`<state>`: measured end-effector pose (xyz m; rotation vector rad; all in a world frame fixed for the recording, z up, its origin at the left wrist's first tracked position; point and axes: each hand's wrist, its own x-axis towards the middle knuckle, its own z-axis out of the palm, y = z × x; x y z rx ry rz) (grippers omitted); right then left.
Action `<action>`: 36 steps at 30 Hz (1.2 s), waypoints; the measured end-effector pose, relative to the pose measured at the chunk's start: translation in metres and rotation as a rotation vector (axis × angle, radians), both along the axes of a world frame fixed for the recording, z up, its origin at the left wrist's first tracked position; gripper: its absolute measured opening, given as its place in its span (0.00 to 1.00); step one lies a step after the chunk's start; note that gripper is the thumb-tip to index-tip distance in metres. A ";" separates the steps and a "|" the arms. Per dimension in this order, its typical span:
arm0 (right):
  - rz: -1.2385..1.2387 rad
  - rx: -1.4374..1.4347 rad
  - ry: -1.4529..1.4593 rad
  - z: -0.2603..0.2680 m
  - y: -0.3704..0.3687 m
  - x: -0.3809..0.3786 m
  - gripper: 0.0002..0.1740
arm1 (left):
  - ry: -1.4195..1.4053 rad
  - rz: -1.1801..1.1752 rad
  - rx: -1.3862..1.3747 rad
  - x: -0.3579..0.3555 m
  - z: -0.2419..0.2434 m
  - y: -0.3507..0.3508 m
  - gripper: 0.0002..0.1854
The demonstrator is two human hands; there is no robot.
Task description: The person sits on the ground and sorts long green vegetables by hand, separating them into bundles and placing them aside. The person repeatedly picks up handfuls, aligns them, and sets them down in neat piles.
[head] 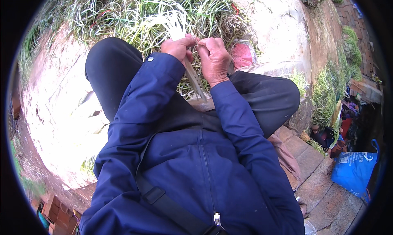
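Observation:
My left hand is closed around a bundle of long green stalks. The bundle's pale, overexposed leafy ends fan out above the hand, and its lower ends hang down between my legs. My right hand is just to the right, its thumb and forefinger pinched together close to the left fingertips. A thin strand seems to run between the two hands, but it is too small to tell clearly. Beyond both hands lies a large heap of loose green stalks and leaves. My knees are spread to either side.
A pink thing under clear plastic lies right of my right hand. Pale sheeting spreads on both sides. More green leaves lie at the right. A blue bag with writing stands on stone paving at the lower right, near a partly visible person.

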<state>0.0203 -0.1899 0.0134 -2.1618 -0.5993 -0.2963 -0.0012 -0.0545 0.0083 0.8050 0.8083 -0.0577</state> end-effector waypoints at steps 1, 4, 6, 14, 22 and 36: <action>0.003 -0.017 -0.001 0.000 0.000 0.000 0.08 | 0.007 -0.001 0.010 0.000 0.001 0.000 0.05; 0.022 -0.073 0.015 -0.001 -0.001 -0.001 0.08 | 0.012 -0.004 0.042 0.000 0.001 -0.001 0.05; 0.048 -0.114 0.058 -0.002 -0.002 -0.003 0.08 | 0.012 -0.008 0.075 0.001 0.001 -0.001 0.06; 0.101 -0.252 0.174 -0.018 -0.021 -0.017 0.05 | 0.007 0.016 0.086 0.002 0.005 0.003 0.07; 0.073 0.274 1.228 -0.041 -0.037 -0.017 0.11 | -0.015 0.006 0.064 0.004 0.004 0.002 0.09; -0.069 0.924 1.358 -0.024 -0.007 -0.003 0.08 | -0.072 -0.026 0.064 -0.001 0.002 -0.012 0.14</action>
